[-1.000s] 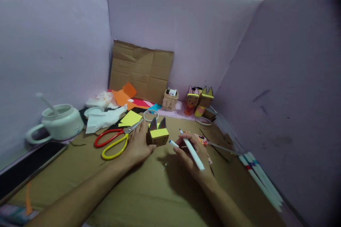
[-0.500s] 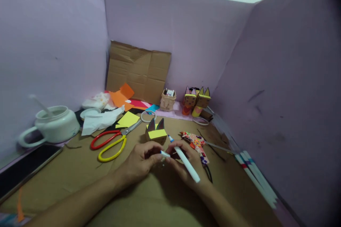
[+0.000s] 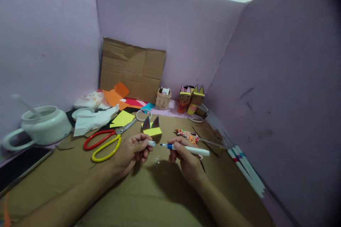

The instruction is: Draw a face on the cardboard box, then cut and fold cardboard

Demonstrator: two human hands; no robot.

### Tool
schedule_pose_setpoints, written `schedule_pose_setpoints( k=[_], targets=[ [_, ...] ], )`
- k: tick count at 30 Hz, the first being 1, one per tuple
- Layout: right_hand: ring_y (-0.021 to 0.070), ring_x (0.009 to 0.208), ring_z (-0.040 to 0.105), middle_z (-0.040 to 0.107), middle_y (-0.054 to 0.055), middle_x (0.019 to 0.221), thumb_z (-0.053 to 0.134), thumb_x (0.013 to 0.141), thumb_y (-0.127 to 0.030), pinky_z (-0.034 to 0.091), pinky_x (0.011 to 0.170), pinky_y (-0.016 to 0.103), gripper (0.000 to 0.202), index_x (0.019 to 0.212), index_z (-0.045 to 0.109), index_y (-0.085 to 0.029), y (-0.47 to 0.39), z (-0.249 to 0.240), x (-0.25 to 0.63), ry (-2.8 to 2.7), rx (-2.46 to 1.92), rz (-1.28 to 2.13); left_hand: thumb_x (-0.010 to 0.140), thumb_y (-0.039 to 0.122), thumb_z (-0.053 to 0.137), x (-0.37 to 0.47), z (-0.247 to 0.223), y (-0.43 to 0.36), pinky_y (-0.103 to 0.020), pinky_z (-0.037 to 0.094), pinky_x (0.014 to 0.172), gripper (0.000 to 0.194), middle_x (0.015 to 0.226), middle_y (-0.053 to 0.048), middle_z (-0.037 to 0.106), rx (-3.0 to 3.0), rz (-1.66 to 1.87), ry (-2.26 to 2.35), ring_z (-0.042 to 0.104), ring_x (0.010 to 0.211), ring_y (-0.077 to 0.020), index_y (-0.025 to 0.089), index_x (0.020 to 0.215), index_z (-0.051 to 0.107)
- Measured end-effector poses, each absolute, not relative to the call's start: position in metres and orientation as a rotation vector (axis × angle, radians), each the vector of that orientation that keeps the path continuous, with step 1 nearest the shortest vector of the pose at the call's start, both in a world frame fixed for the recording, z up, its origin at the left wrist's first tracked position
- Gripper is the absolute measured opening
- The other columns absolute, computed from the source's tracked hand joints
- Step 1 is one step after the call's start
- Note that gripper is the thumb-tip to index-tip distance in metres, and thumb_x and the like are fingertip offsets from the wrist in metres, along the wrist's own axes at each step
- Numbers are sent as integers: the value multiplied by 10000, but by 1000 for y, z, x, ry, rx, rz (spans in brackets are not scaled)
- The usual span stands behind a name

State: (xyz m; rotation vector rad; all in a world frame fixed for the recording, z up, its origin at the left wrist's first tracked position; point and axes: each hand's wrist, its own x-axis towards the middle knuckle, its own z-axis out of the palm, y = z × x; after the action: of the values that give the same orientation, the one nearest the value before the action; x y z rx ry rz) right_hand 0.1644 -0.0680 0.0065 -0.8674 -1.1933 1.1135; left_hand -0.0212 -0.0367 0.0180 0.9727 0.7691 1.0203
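My left hand [image 3: 134, 152] pinches a small white marker cap [image 3: 151, 143], its open end facing right. My right hand [image 3: 185, 156] holds a white marker [image 3: 197, 150] nearly level, with the blue tip pointing left at the cap. A small gap separates tip and cap. Just beyond my hands stands a small cardboard box [image 3: 156, 135] with a yellow paper strip and two dark pointed ears. Scissors [image 3: 106, 148] with one red and one yellow handle lie left of my left hand.
A white pot [image 3: 46, 126] and a phone [image 3: 23, 170] are at the left. Paper scraps and leaning cardboard [image 3: 133, 67] stand behind. Farther back are a marker holder [image 3: 163, 99] and two eared figures [image 3: 195, 101]. Several markers [image 3: 246, 172] lie at the right.
My hands have moved apart. The marker has turned from steeply slanted to nearly level, its tip now facing the cap. The view has shifted slightly to the right.
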Motion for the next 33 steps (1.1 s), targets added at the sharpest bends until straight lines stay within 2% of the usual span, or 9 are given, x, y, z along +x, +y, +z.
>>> schedule_pose_setpoints(
  k=[5, 15, 19, 28, 30, 33],
  targets=[
    [120, 482, 524, 546, -49, 531, 647, 725, -380, 447, 505, 246, 191, 719, 558, -211, -73, 17, 158, -1220, -954, 1102, 578, 352, 847, -17, 17, -40, -141, 391, 363, 369, 594, 7, 642, 948, 971, 729, 481, 414, -50, 140, 754, 601],
    [121, 508, 564, 592, -38, 565, 673, 686, -338, 426, 506, 229, 181, 739, 573, -196, -76, 23, 159, -1278, -1062, 1084, 593, 345, 842, -16, 17, -41, -135, 412, 352, 365, 617, -6, 670, 948, 975, 707, 496, 410, -51, 141, 759, 589],
    [107, 513, 554, 611, -38, 597, 717, 651, -310, 392, 474, 202, 210, 739, 563, -196, -75, 19, 156, -1290, -1068, 1128, 576, 369, 852, -14, 17, -43, -151, 428, 333, 385, 549, 6, 653, 986, 962, 697, 495, 383, -65, 142, 755, 598],
    [108, 527, 580, 658, -11, 615, 781, 635, -338, 433, 493, 205, 232, 719, 636, -179, -73, 13, 159, -1311, -1034, 1127, 589, 368, 848, -14, 16, -44, -139, 416, 318, 367, 532, 0, 654, 1063, 987, 700, 495, 371, -62, 138, 716, 592],
    [112, 556, 602, 681, 0, 659, 789, 642, -371, 457, 523, 212, 265, 775, 659, -182, -73, 12, 163, -1327, -987, 1174, 579, 376, 850, -13, 16, -44, -132, 414, 327, 374, 524, 14, 645, 1070, 1022, 710, 493, 376, -57, 142, 712, 589],
    [146, 620, 651, 716, 38, 746, 748, 672, -510, 516, 574, 254, 423, 938, 667, -191, -71, 12, 172, -1310, -841, 1283, 580, 400, 839, -13, 17, -42, -130, 399, 330, 385, 526, 28, 637, 1061, 1051, 723, 477, 374, -50, 154, 718, 577]
  ],
)
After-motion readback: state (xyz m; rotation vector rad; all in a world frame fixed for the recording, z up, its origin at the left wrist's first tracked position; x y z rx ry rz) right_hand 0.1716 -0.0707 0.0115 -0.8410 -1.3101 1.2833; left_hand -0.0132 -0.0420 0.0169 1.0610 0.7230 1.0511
